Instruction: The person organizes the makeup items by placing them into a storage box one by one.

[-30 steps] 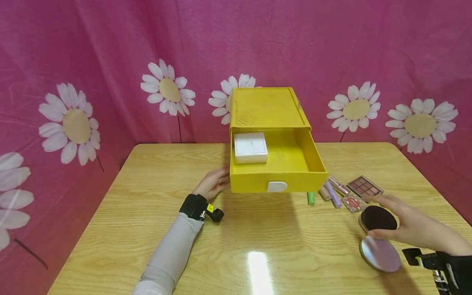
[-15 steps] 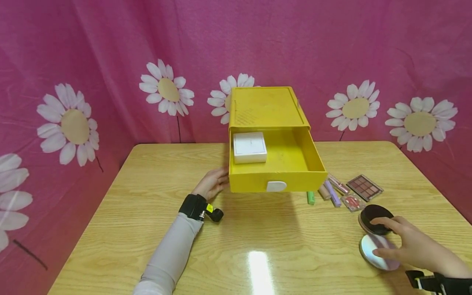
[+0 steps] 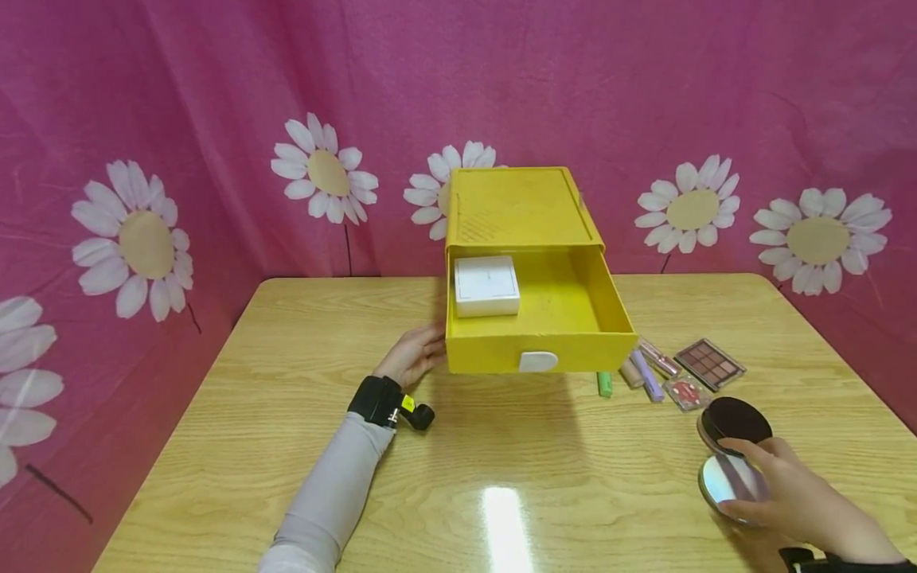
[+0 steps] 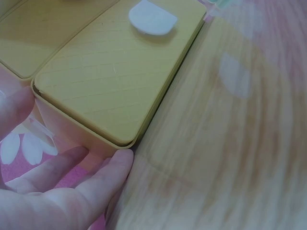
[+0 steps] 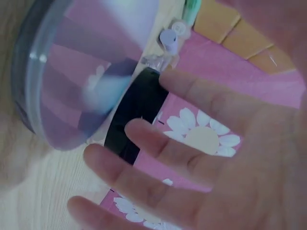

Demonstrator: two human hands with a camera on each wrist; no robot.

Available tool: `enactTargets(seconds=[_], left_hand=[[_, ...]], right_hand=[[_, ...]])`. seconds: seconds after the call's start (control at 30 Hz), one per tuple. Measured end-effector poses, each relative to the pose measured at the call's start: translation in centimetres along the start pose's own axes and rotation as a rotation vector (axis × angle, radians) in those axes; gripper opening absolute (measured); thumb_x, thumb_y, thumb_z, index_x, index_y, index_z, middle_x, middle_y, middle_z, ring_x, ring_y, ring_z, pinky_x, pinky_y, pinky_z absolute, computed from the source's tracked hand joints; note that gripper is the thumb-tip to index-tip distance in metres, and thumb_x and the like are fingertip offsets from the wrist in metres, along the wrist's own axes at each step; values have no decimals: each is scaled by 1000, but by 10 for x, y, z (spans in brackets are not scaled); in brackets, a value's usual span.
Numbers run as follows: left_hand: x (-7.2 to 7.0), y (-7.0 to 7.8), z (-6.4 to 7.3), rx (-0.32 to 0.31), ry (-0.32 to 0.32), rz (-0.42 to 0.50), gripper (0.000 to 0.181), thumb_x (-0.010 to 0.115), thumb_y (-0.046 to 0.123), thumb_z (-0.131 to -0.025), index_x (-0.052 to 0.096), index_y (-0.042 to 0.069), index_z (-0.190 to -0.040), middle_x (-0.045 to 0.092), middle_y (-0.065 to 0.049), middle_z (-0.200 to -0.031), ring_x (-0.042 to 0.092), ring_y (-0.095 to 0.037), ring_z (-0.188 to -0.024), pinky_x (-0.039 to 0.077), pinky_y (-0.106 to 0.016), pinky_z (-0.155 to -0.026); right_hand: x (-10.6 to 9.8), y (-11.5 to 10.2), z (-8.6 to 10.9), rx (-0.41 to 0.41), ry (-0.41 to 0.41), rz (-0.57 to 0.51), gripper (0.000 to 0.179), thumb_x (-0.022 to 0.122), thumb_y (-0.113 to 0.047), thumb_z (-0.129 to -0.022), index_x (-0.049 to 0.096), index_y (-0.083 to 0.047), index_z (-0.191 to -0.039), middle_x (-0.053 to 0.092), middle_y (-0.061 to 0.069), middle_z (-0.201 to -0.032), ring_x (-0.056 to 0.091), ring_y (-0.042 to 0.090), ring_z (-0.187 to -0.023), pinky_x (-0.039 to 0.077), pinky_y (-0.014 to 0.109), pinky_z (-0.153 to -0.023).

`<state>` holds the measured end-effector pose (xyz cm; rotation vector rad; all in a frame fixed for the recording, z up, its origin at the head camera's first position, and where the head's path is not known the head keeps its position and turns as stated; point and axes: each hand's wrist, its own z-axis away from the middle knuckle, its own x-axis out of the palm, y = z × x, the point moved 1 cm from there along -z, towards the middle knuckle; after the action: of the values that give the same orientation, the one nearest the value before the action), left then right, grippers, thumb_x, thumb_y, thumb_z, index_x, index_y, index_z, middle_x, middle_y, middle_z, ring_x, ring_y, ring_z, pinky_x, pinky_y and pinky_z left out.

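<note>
My left hand [image 3: 411,358] rests against the left side of a yellow drawer box [image 3: 523,208], its fingers extended along the wall in the left wrist view. The box's upper drawer [image 3: 566,298] is pulled out, with a white box [image 3: 487,285] in its left part. Below it, a second drawer front [image 4: 105,72] with a white tab sits closed. At right, my right hand [image 3: 802,489] spreads its fingers and thumb around a round compact with a shiny lid [image 3: 719,476]. A round black-lidded compact [image 3: 738,418] lies just behind it, near the fingertips.
Behind the compacts lie an eyeshadow palette [image 3: 711,364], a small clear-lidded case [image 3: 686,393], a pink tube [image 3: 659,360], a lilac tube [image 3: 648,377], a beige tube [image 3: 631,374] and a green stick [image 3: 605,384]. A flowered pink curtain [image 3: 587,87] hangs behind the wooden table [image 3: 358,493].
My right hand has moved back from over the black compact toward me, to the shiny compact. The left hand and the drawer box stay where they were.
</note>
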<state>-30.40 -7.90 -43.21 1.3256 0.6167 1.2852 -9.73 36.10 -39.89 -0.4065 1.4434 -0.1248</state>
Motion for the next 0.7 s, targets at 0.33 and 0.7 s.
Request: enactTargets(seconds=[0.33,0.7], left_hand=[[1,1,1,2,-11,7,42,43,17,-98,40,-3,-134,42,-18,-136,52,-17,-107,40,-38,-100],[0,-1,-1,-4,-1,9,41,42,17,-98,40,-3,-134,42,-18,-136,50,-20,-111,39,-40,-101]], right_hand=[[12,-3,-1,-4,42,42,77,82,-33,-62,48,5,-120,50,26,-93,50,28,-78,45,37,-57],[15,-5,-4,28,18,64,75,81,-31,-64,45,2,-120,48,21,-84,49,27,-72,45,39,-56]])
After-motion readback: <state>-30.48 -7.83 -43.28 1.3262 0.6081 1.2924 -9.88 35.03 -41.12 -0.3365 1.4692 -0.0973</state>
